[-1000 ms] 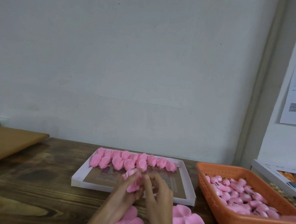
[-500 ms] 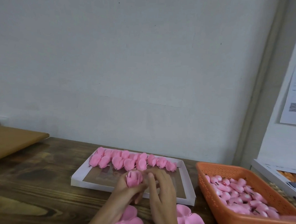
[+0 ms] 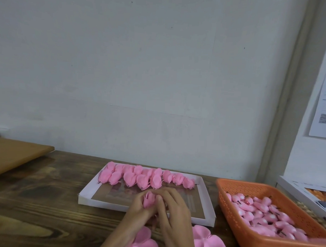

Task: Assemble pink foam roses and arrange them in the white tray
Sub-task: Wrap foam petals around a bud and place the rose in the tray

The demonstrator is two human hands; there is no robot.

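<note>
While flat pink foam petal cut-outs (image 3: 208, 239) wait on the wooden surface (image 3: 45, 202) | left hand (image 3: 137, 211), right hand (image 3: 175, 210): both grips clamped on one pink foam rose (image 3: 149, 198) over the near rim of the white cardboard tray (image 3: 104, 202) | finished roses (image 3: 147, 177) line only its far edge; most left.

Pink roses (image 3: 138, 178), white tray (image 3: 204, 191), perforated orange basket (image 3: 234, 214)

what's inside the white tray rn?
In the white tray: a row of pink roses along the far side, bare brown floor in front. The left hand and right hand hold a single rose over the near middle, hiding the floor there.
</note>
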